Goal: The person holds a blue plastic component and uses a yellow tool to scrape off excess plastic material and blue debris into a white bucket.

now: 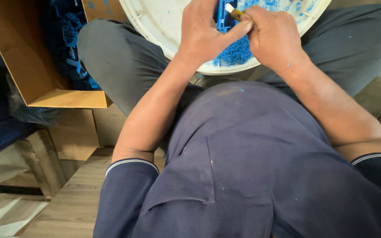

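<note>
So I've got the white basin [164, 26] sitting between my knees, and everything's happening right over it. My left hand [203, 35] is curled around a blue plastic part [222, 20], fingers closed on it, with my thumb stretched out across toward the other hand. The part sits above the near half of the basin, mostly hidden behind my fingers, so I can't really say what shape it is.

My right hand [274, 37] is just beside the left, touching it at the thumb, and it's pinched tight around a small knife [236, 13] with a brownish handle and a pale tip. The tip is up against the top of the blue part, I think, though the view's cramped there.

Down in the basin under my hands there's a heap of blue shavings [237, 53], with more specks scattered over the far side of it.

Left of the basin, past my knee, an open cardboard box [36, 75] holds more blue plastic pieces [69, 35].
</note>
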